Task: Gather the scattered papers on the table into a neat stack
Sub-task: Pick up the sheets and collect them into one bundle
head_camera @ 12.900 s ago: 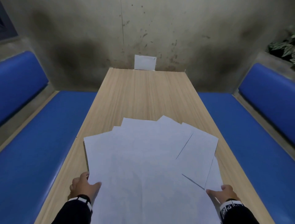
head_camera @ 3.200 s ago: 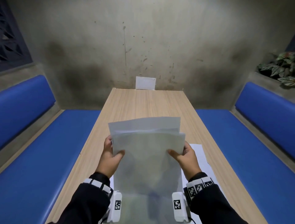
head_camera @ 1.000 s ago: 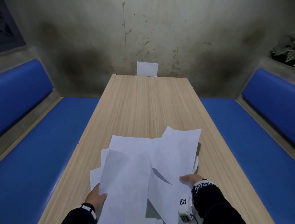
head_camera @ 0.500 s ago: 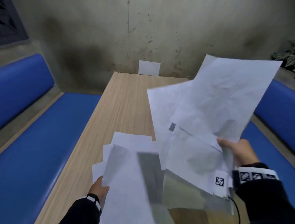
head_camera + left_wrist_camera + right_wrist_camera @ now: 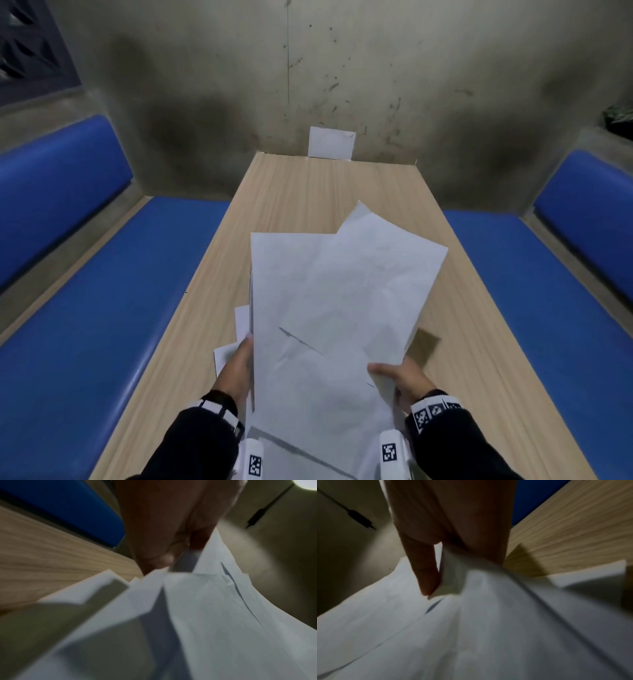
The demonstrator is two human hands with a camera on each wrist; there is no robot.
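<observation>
A loose, uneven bundle of white papers (image 5: 335, 308) is held above the near end of the wooden table (image 5: 308, 192), its sheets fanned at different angles. My left hand (image 5: 239, 359) grips the bundle's left edge. On the right edge my right hand (image 5: 394, 373) pinches it, thumb on top. A few more sheet corners (image 5: 226, 356) stick out below on the left; whether they lie on the table is unclear. In the left wrist view my left hand (image 5: 154, 527) meets the blurred papers (image 5: 214, 615). In the right wrist view the thumb of my right hand (image 5: 453, 520) presses on the papers (image 5: 471, 628).
A small white card (image 5: 330, 143) leans against the stained wall at the table's far end. Blue padded benches (image 5: 102, 325) (image 5: 548, 308) run along both sides of the table. A plant (image 5: 620, 120) sits on the ledge at the upper right.
My right hand has swung its raised sheets down from the upper right onto the sheets held by the left hand. Both hands now hold one bundle in the middle.
</observation>
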